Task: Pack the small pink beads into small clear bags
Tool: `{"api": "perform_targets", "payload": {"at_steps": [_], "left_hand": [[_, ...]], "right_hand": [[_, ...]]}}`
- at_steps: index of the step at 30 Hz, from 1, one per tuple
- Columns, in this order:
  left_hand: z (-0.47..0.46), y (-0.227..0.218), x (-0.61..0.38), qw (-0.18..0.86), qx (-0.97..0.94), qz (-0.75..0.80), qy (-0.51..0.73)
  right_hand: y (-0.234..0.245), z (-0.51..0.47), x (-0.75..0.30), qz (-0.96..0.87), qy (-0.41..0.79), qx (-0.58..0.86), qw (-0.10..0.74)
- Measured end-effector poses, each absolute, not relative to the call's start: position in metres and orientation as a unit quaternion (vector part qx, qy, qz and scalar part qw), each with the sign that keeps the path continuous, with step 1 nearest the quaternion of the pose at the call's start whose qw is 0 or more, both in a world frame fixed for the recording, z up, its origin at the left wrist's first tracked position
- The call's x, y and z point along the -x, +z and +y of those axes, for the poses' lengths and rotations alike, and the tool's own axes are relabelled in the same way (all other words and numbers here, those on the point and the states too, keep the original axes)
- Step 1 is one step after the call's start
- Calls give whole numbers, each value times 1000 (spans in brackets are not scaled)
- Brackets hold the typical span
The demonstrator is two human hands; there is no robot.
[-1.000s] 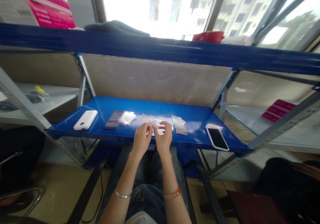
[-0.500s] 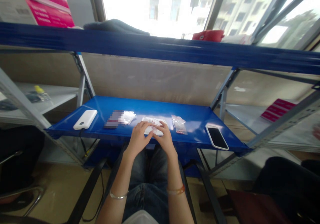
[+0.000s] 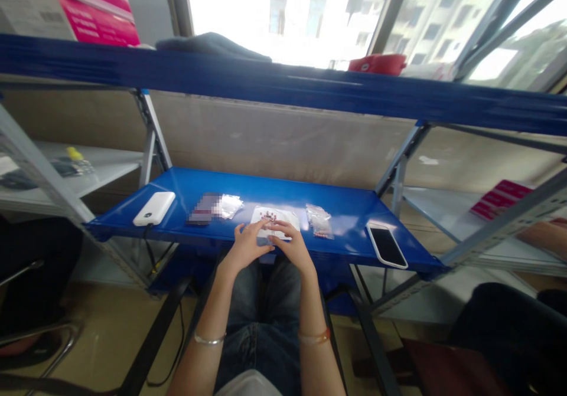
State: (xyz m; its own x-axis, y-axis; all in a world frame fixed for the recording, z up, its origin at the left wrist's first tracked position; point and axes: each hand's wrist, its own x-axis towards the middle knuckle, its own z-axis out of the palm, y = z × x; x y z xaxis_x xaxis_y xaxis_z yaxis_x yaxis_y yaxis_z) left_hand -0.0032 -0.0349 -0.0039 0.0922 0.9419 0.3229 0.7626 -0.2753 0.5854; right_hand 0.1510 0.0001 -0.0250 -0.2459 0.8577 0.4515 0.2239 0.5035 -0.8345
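My left hand and my right hand are together at the front edge of the blue table. Their bent fingers pinch what looks like a small clear plastic bag, partly hidden by the fingers. Just beyond the fingertips, several small reddish-brown beads lie on a white sheet or shallow tray. To the right is a clear zip bag with reddish beads at its near end. A pile of clear bags lies to the left.
A white power bank with a cable is on the table's left, beside a blurred-out dark item. A white-framed phone lies at the right edge. The blue upper shelf crosses above. Another person's hand shows far right.
More beads show on the white sheet, in a spread cluster. My hands have drawn slightly nearer to me and the fingers have shifted. Another person's hand has come further into view at right.
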Motion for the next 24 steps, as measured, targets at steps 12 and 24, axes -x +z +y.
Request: {"api": "perform_targets", "payload": {"at_steps": [12,24], "left_hand": [[-28,-2,16,88,-583,661,464],[-25,-19,8,52,-623,659,418]], "right_hand": [[-62,12,-138,-613,66,669,416],[-59,12,-118,-576,84,674,454]]}}
